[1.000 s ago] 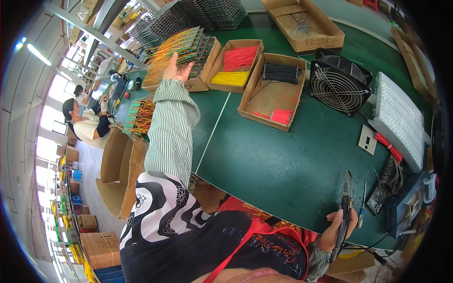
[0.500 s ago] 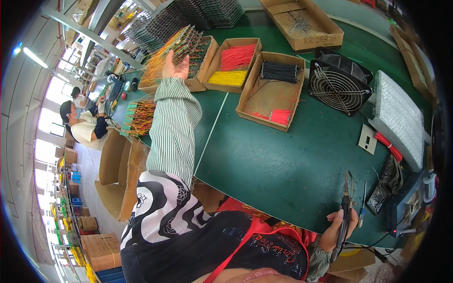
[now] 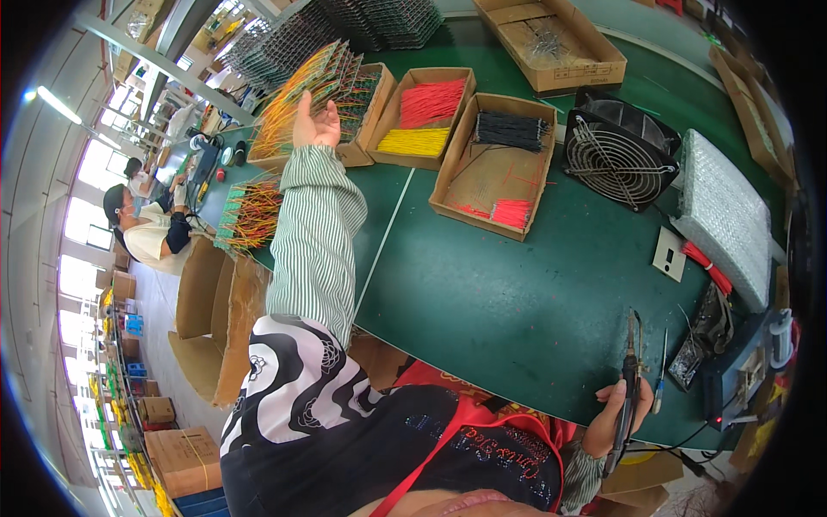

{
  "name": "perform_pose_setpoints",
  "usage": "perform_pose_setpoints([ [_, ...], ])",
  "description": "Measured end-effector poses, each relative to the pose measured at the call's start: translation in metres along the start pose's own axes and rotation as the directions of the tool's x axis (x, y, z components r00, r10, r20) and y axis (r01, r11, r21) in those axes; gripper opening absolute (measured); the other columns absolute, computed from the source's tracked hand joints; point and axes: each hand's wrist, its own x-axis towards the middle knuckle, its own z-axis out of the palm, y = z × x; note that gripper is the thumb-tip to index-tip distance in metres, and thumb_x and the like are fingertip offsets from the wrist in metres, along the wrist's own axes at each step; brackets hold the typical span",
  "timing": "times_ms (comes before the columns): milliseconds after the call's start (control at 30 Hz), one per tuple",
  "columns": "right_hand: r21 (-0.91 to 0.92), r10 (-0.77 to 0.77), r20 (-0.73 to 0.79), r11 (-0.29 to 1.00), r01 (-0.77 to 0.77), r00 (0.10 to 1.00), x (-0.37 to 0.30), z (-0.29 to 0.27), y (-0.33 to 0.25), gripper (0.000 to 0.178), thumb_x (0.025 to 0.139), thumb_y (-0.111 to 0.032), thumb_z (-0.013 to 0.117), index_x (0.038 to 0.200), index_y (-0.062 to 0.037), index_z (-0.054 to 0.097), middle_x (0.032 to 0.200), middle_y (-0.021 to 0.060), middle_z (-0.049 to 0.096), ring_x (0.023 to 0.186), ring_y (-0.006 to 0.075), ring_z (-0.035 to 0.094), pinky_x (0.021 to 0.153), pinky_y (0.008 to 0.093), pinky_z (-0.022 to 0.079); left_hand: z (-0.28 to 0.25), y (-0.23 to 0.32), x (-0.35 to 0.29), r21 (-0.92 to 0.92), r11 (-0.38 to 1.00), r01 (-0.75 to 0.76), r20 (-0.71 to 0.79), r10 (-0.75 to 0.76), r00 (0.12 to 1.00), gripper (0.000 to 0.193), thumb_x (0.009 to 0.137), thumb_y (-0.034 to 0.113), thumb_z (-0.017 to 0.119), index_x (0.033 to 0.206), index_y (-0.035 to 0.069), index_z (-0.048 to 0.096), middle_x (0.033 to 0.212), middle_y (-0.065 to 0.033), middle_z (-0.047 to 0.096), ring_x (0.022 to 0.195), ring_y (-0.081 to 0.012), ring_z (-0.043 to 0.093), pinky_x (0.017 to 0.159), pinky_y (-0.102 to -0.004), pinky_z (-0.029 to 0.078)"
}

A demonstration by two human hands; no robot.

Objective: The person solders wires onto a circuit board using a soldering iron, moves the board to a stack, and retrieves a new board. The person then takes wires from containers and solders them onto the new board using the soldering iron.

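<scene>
My left hand [image 3: 316,129] reaches to the far left, palm up and fingers apart, against a bundle of wired circuit boards [image 3: 332,73] with orange and yellow leads. The bundle lies on top of a cardboard box [image 3: 357,153] that has more green boards in it. Some fingers are partly hidden by the wires, but I see no grip on the boards. Low at the right, my right hand [image 3: 608,418] is wrapped round the black handle of a soldering iron [image 3: 631,375], its metal tip pointing away from me over the green table [image 3: 465,284].
Boxes of red and yellow wires [image 3: 426,102] and of black and red wires [image 3: 510,131] stand mid-table. A black fan [image 3: 618,155], a bubble-wrapped slab [image 3: 728,215] and a screwdriver [image 3: 662,375] are at the right. More wired boards [image 3: 245,215] lie at the left; co-workers sit beyond.
My left hand has drawn slightly back toward me and left, its fingers loosening from the bundle, which now rests on the box. The right hand with the soldering iron has hardly moved.
</scene>
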Motion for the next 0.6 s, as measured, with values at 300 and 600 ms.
perform_pose_setpoints([
  [300,-0.001,-0.046,0.014,0.999,0.046,0.999,0.000,-0.001,-0.003,0.027,0.088,-0.011,0.052,0.110,0.0028,0.044,0.069,0.0078,0.055,0.057,0.0120,0.052,0.054,0.0230,0.041,-0.003,0.042,-0.080,0.125,0.992,-0.012,0.450,-0.046,0.892,0.028,0.086,0.027,0.061,0.107,0.012,0.050,0.091,-0.0072,0.059,0.075,-0.0177,0.058,0.054,-0.0239,0.044],
  [600,0.018,-0.083,0.006,0.996,0.082,0.997,0.000,0.003,-0.008,0.026,0.088,-0.011,0.052,0.108,0.0029,0.045,0.069,0.0077,0.054,0.057,0.0119,0.051,0.054,0.0236,0.041,-0.031,-0.023,-0.241,0.236,0.945,0.226,0.602,-0.325,0.729,0.050,0.090,0.024,0.052,0.133,0.010,0.032,0.131,-0.0074,0.044,0.120,-0.0238,0.044,0.098,-0.0413,0.040],
])
